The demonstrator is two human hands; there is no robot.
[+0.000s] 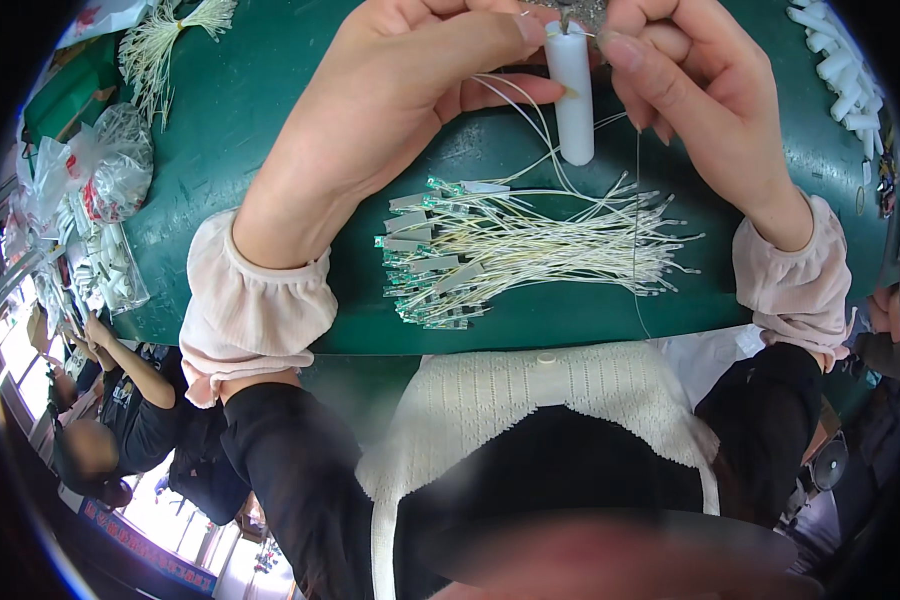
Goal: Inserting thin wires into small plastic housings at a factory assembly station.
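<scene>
While the left hand [420, 85] pinches a white tube [574, 105] over the green bench [260, 70], the curled right hand [705, 95] apparently pinches a thin wire [586, 35]; a banner [145, 548] behind bears lettering.

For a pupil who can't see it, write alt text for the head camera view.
A left hand holds a white tube over a green table, with a right hand close beside the tube's upper end. Below them lies a bundle of pale wires with green parts at its left end. White pieces are piled at far right.
</scene>
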